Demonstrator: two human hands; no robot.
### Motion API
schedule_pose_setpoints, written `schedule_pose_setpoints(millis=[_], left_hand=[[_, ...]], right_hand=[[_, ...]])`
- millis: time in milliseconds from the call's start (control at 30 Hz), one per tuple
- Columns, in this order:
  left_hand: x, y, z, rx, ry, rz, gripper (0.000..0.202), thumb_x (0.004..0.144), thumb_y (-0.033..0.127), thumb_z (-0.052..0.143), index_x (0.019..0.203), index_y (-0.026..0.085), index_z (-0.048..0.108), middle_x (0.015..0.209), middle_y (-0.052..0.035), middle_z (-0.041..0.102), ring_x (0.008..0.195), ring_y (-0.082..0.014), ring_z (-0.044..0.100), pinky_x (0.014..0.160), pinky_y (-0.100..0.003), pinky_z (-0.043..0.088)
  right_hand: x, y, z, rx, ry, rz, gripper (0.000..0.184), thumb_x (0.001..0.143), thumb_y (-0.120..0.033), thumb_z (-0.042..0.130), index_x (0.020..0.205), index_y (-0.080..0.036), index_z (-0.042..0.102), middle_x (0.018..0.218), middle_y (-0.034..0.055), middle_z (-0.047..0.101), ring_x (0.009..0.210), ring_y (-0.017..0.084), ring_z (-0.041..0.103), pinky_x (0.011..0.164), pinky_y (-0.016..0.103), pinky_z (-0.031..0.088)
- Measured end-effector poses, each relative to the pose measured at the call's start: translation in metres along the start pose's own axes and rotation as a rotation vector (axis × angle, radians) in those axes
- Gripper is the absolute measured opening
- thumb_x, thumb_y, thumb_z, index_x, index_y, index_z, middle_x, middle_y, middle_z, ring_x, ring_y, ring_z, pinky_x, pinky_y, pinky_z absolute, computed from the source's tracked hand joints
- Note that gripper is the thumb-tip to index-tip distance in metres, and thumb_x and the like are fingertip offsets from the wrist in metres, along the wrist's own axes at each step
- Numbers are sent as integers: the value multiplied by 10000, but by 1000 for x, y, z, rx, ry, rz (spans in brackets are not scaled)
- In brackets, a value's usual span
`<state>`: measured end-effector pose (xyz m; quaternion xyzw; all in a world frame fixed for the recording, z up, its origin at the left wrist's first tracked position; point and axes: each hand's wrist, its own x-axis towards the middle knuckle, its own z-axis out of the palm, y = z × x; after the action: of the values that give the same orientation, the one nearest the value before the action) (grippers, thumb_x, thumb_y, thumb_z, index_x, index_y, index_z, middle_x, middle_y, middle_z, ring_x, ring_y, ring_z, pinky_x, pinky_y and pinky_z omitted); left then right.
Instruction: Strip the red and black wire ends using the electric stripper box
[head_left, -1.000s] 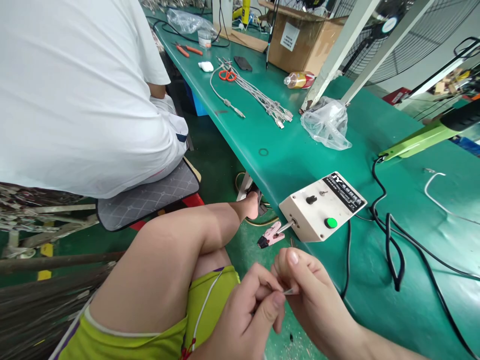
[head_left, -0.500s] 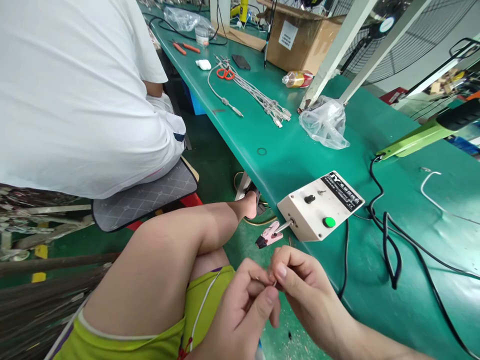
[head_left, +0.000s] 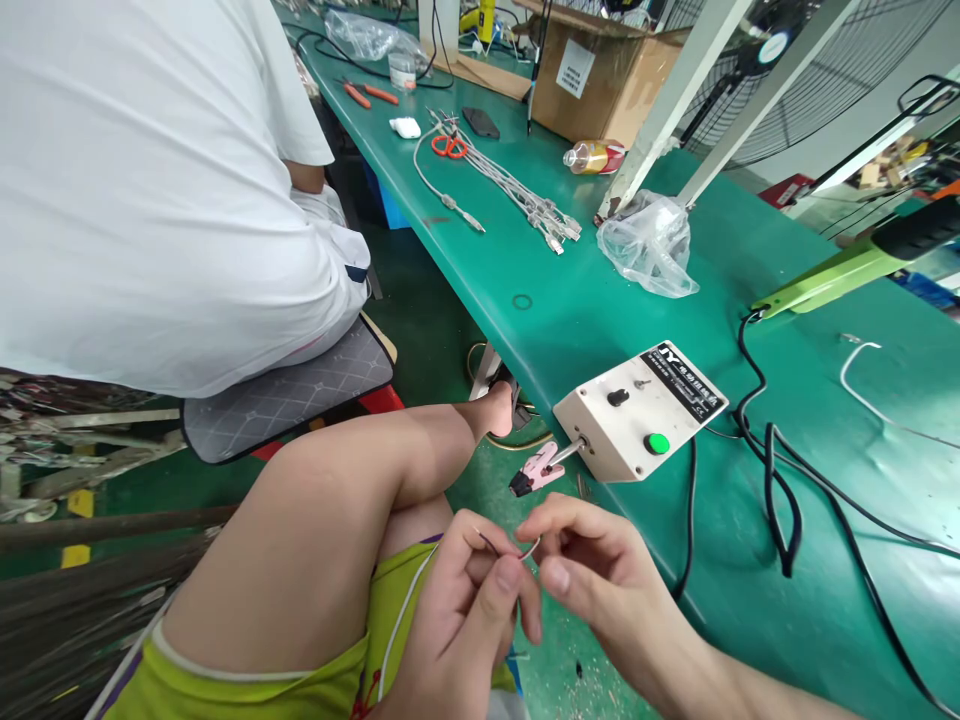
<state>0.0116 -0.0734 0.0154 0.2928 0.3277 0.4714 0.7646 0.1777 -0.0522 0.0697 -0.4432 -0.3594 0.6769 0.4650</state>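
Note:
My left hand (head_left: 472,600) is closed in a pinch on thin wires low in the middle of the view. One dark wire end and one pale wire end (head_left: 532,549) stick out past its fingertips. Close by on the right, my right hand (head_left: 607,575) has thumb and forefinger apart. Its forefinger is beside the pale end; whether they touch I cannot tell. Just beyond the hands, a pink clip with black tips (head_left: 536,470) extends from the shaft of a white control box (head_left: 637,412) with a green button.
On the green table (head_left: 487,270) lie grey cables (head_left: 510,185), orange-handled scissors (head_left: 450,147), a plastic bag (head_left: 649,245) and a bottle (head_left: 594,157). Black cord (head_left: 776,500) loops at right near a green-handled tool (head_left: 840,275). A person in white (head_left: 165,190) sits at left.
My right thumb and forefinger have parted from the wires and moved slightly away. My left hand has shifted a little left, and the two wire ends now show spread apart.

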Motion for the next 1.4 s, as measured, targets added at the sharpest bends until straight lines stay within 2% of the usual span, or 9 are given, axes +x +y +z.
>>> schedule_pose_setpoints(millis=[133,367,500,600,867,1033,1233,1333,1400], left_hand=[[2,-5,2,-68,-41,8,339,1155,548,663,1037,245,568,652,58,684,408,-23,220,422,-145,180],[4,3,5,-230,-139,-26,318,1188,521,601,1025,252,557,668,55,720,391,-28,183,394,-121,147],[4,3,7,-366,-185,-71,295,1215,480,549,1028,253,539,652,69,720,378,-37,164,384,-111,166],[4,-1,7,-432,-246,-112,293,1216,490,544,1055,246,552,650,77,708,351,-26,164,368,-107,180],[6,-7,5,-474,-385,-222,332,1174,574,612,1106,251,571,586,96,624,334,-38,236,355,-117,219],[6,-3,8,-455,-376,-250,338,1168,575,629,1112,246,572,576,104,594,352,-27,242,397,-104,265],[8,1,7,-367,-366,-214,359,1158,578,649,1048,257,531,595,96,608,367,-19,187,399,-123,190],[7,4,5,-207,-263,-127,393,1103,586,743,1034,250,551,640,76,627,428,-28,227,442,-142,210],[6,8,5,-79,-136,-74,411,1074,578,787,991,238,570,645,57,623,482,-56,338,488,-166,282]], right_hand=[[2,-2,3,-23,17,15,100,928,-374,1002,940,-296,942,745,-34,679,561,96,653,617,226,531],[9,-4,2,-52,25,19,99,891,-408,1028,912,-326,977,770,28,844,642,106,695,635,165,578],[7,-2,1,-63,29,0,88,894,-406,1025,904,-334,976,765,32,844,635,108,678,612,172,561],[4,0,0,-46,67,-14,123,830,-385,1070,856,-320,968,742,25,823,642,119,665,601,193,537],[1,-4,6,243,87,127,206,719,-311,1129,749,-279,928,745,23,799,697,136,676,680,242,543],[-1,-6,10,339,89,174,229,712,-273,1136,748,-261,911,757,4,781,713,120,693,715,229,553],[-2,-2,8,392,106,135,241,737,-205,1119,750,-241,881,717,-24,734,665,93,665,680,195,551],[1,1,6,355,89,83,223,768,-206,1101,759,-246,882,736,-4,764,670,110,687,648,194,565],[3,2,5,328,61,70,186,807,-231,1079,794,-260,896,745,10,784,656,138,711,610,219,584]])
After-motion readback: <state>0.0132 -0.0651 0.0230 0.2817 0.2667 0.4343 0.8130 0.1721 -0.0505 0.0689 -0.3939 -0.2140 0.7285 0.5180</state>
